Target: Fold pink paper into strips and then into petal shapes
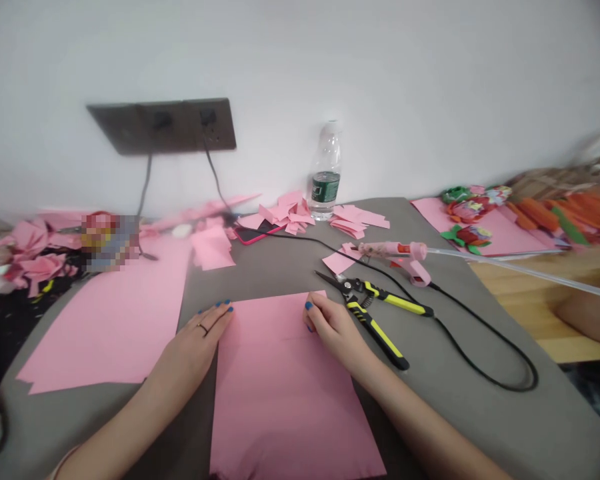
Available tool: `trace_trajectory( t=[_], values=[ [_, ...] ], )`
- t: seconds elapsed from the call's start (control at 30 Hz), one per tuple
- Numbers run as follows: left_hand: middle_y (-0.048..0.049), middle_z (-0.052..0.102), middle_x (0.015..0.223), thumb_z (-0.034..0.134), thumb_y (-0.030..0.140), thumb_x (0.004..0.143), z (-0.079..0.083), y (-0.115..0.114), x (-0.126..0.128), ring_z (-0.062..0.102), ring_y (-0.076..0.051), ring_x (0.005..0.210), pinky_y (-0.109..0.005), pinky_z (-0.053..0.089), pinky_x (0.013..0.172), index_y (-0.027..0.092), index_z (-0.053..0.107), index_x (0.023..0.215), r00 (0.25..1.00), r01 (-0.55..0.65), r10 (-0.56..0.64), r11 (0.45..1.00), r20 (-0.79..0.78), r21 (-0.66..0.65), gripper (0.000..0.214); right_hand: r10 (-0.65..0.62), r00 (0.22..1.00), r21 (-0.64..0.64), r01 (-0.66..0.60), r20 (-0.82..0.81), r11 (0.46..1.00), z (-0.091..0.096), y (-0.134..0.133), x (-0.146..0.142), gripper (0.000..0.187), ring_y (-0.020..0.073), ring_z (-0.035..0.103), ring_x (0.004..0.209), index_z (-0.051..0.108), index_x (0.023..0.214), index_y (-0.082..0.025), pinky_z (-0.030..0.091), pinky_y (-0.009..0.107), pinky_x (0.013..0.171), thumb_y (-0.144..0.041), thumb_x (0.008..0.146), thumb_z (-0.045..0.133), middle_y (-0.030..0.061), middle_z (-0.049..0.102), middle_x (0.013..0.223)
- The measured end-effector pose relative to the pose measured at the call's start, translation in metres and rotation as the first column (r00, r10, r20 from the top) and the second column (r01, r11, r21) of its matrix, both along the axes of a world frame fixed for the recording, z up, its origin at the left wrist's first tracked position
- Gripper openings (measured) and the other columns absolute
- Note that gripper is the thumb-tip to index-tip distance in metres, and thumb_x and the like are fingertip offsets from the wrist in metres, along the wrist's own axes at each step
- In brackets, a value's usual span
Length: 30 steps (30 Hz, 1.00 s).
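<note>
Grey cloth-topped table [570, 413] here: hands apart, left hand [190, 343] lying open at a pink paper sheet's [285, 393] edge, right hand [335, 327] curled on the other edge, can't tell if pinching. Bumping the yellow-handled snips [375, 320] could tip the glue gun [395, 257] by its black cord [485, 353].

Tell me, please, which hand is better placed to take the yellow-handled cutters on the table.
Right, likely: the right hand rests on the pink paper sheet beside the yellow-handled cutters; the left hand lies at the sheet's opposite edge, farther away.

A rectangular sheet of pink paper [285, 393], smooth and flat, lying lengthwise on the grey-covered bench [530, 427], directly before the person
</note>
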<state>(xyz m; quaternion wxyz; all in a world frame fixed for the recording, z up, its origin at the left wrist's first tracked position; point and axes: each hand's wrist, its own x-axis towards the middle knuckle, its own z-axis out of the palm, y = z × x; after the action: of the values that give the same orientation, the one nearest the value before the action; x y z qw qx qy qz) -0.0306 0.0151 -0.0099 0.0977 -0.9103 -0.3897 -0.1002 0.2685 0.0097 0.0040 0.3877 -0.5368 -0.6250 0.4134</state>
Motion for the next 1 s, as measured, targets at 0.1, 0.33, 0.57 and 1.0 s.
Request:
trace_trajectory(
  t=[0.1,0.33,0.57,1.0],
  values=[
    [-0.0176,0.070,0.129,0.032,0.000,0.092,0.007,-0.001,-0.002,0.068,-0.029,0.113,-0.046,0.057,0.096,0.010,0.065,0.127,0.999,-0.021,0.021,1.000,0.026,-0.005,0.049,0.002,1.000,0.010,-0.002,0.005,1.000,0.000,0.000,0.000,0.027,0.0136,0.036,0.055,0.037,0.065,-0.024,0.027,0.027,0.053,-0.029,0.092,0.038,-0.0051,0.038,0.058],
    [-0.0162,0.070,0.117,0.049,0.021,0.097,0.025,-0.001,0.013,0.063,-0.035,0.108,-0.054,0.054,0.090,0.013,0.068,0.118,0.981,-0.117,0.138,0.981,0.135,-0.156,0.029,0.015,0.999,0.044,-0.017,0.038,0.999,0.001,0.000,-0.001,0.028,0.0132,0.036,0.054,0.036,0.065,-0.024,0.026,0.027,0.053,-0.028,0.093,0.037,-0.0057,0.035,0.058],
    [-0.0112,0.067,0.111,0.064,0.026,0.090,0.036,0.019,0.035,0.063,-0.030,0.099,-0.048,0.050,0.087,0.019,0.060,0.105,0.952,-0.197,0.258,0.930,0.168,-0.311,0.018,0.087,0.990,0.095,-0.098,0.111,0.991,0.008,-0.002,-0.002,0.021,0.0129,0.039,0.056,0.041,0.070,-0.023,0.029,0.025,0.053,-0.020,0.091,0.042,-0.0055,0.040,0.061],
    [0.0026,0.062,0.086,0.054,0.018,0.089,0.072,0.036,0.037,0.061,-0.014,0.076,-0.022,0.051,0.066,0.023,0.053,0.082,0.936,0.036,0.197,0.772,0.292,-0.635,0.009,0.075,0.753,0.278,-0.331,0.653,0.902,0.046,0.022,0.019,0.038,0.0258,0.065,0.098,0.061,0.116,-0.021,0.041,0.040,0.088,-0.009,0.082,0.072,0.0070,0.072,0.104]
  ],
)
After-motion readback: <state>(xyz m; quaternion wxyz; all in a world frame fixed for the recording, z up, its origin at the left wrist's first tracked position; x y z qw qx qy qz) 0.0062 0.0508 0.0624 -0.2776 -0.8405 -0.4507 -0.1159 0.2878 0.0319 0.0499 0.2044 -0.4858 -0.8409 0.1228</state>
